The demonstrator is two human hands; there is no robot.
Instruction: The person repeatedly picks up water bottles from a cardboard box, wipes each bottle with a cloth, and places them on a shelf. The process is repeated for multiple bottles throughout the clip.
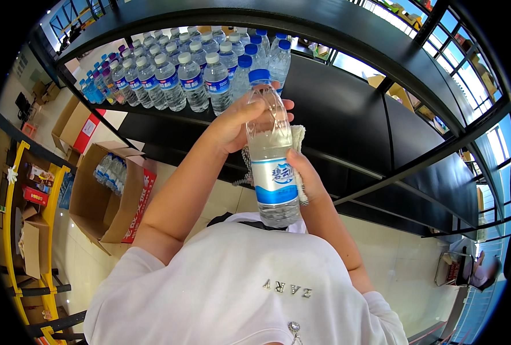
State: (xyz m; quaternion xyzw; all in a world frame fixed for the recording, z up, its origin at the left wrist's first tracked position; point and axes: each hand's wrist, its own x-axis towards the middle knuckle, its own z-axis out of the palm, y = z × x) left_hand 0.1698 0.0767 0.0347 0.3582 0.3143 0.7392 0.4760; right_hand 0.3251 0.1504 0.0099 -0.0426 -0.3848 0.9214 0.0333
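A clear plastic water bottle (270,172) with a blue cap and a blue-and-white label stands slightly tilted before my chest. My left hand (246,118) grips it around its upper part, below the cap. A pale, fluffy cloth (298,138) is in my right hand (307,172), pressed to the right side of the bottle, with the thumb by the label. Most fingers of the right hand are hidden behind the cloth and bottle. Just beyond are rows of white-capped bottles (190,82) and several blue-capped bottles (280,60).
A black metal shelf (324,99) holds the bottles, with another board (238,13) above. At left, an open cardboard box (95,207) with wrapped bottles (111,172) stands on the floor beside a yellow-framed rack (52,215). A seated person (479,271) is at far right.
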